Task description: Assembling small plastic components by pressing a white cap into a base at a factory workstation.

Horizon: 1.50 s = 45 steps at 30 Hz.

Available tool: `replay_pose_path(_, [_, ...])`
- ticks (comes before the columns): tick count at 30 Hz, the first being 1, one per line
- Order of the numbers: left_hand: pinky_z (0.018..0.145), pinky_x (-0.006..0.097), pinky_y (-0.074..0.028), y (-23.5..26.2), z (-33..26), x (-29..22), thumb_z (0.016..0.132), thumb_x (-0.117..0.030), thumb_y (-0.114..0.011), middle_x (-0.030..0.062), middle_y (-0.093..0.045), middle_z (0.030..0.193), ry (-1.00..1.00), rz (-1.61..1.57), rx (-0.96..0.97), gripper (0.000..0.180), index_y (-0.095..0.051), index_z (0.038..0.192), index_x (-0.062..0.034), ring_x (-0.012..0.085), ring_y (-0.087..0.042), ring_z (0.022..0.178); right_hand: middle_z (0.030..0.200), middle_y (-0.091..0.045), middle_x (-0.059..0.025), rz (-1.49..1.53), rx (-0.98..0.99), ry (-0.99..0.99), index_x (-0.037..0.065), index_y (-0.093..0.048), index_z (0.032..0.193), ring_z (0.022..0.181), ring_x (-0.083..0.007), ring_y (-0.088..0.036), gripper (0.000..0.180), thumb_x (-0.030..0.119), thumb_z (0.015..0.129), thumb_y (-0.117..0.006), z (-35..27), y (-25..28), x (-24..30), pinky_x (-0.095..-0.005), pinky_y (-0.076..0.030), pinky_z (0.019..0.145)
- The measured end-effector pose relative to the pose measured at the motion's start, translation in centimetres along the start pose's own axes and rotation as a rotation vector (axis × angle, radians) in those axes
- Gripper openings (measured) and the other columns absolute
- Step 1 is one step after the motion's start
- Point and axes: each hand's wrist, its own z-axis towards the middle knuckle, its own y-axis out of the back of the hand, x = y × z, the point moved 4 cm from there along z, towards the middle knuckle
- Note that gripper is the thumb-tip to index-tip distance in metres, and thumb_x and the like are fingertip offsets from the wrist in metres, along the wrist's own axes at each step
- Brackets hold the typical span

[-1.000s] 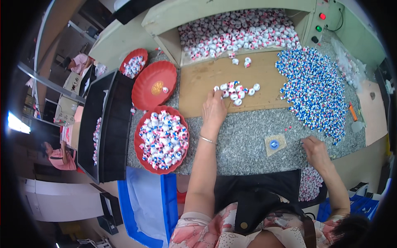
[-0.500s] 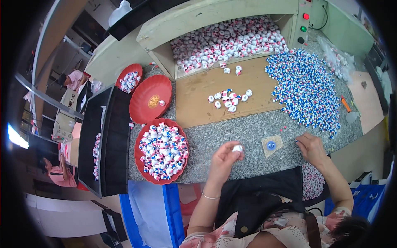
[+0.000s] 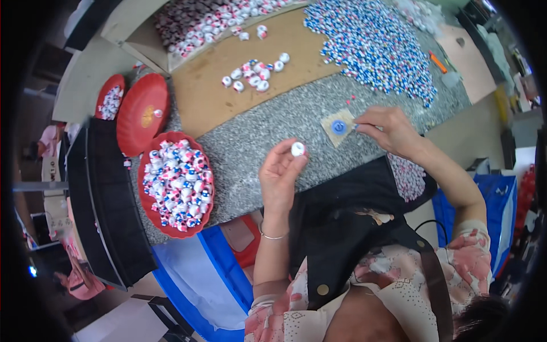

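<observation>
My left hand point(image 3: 279, 174) pinches a small rounded white piece point(image 3: 298, 149) with a dark opening and a pink edge. It is held up over the near part of the grey speckled counter. My right hand point(image 3: 393, 131) has thumb and fingertips pressed together on a tiny piece point(image 3: 356, 126), too small to make out. Those fingertips are right beside a round blue holder point(image 3: 338, 127) on a tan square pad point(image 3: 336, 141). Several white rounded pieces point(image 3: 249, 74) with pink and blue parts lie on the brown cardboard point(image 3: 199, 97) farther away.
A large heap of small blue-and-white pieces point(image 3: 370, 45) covers the far right counter, near an orange tool point(image 3: 437, 62). On the left stand a full red scalloped dish point(image 3: 149, 214), a nearly bare red dish point(image 3: 134, 108) and a black tray point(image 3: 108, 211). Blue-framed bins point(image 3: 225, 256) flank my body.
The head view has shifted, moving the counter left and up in the picture. My right hand has come close to the blue holder. My left hand still holds the white piece, its opening now showing.
</observation>
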Motion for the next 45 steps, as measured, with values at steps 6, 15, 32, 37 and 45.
replay_pose_path(6, [0.084,0.023,-0.051,-0.7,-0.1,-0.4,0.083,0.012,-0.063,0.009,-0.065,0.104,-0.035,0.069,0.01,0.039,-0.055,0.12,0.0043,0.0121,-0.063,0.094,0.074,-0.056,-0.0128,-0.234,0.134,0.176,0.0,-0.062,0.086,0.068,-0.0332,-0.06,0.01,0.003,0.077,-0.065,1.8,-2.8,1.2,-0.0422,-0.048,0.059])
replay_pose_path(15, [0.084,0.024,-0.053,-0.3,-0.4,-0.1,0.082,0.012,-0.064,0.0089,-0.062,0.107,-0.081,0.233,-0.008,0.038,-0.055,0.118,0.0049,0.0135,-0.063,0.096,0.074,-0.051,-0.0122,-0.25,0.242,0.285,0.001,-0.054,0.074,0.07,-0.0324,-0.059,0.008,0.0,0.069,-0.06,2.4,-3.6,0.9,-0.0438,-0.048,0.06])
replay_pose_path(32, [0.07,0.027,-0.058,-5.0,1.3,1.5,0.075,0.007,-0.072,0.0156,-0.062,0.106,-0.579,0.951,0.08,0.035,-0.064,0.108,0.0006,0.0207,-0.066,0.085,0.08,-0.066,-0.0008,0.978,0.104,-0.556,0.0,-0.068,0.097,0.074,-0.0047,-0.059,0.014,0.011,0.09,-0.064,-0.3,-3.5,-0.6,-0.022,-0.047,0.063])
replay_pose_path(37, [0.068,0.026,-0.056,-4.5,1.5,1.8,0.078,0.006,-0.07,0.0138,-0.063,0.104,-0.31,0.654,0.227,0.035,-0.064,0.113,0.0021,0.0179,-0.067,0.084,0.08,-0.067,-0.0032,0.908,0.165,-0.507,0.0,-0.068,0.095,0.072,-0.009,-0.062,0.011,0.008,0.088,-0.065,-1.0,-2.6,0.0,-0.0243,-0.048,0.063])
replay_pose_path(45, [0.064,0.021,-0.049,-5.4,0.4,0.8,0.096,-0.004,-0.051,0.0083,-0.064,0.086,0.124,0.394,0.44,0.024,-0.063,0.114,0.0053,0.01,-0.06,0.069,0.071,-0.061,-0.0102,0.576,0.01,-0.005,0.003,-0.068,0.085,0.063,-0.0272,-0.062,0.005,0.007,0.082,-0.067,-0.7,-1.1,2.8,-0.0356,-0.047,0.055])
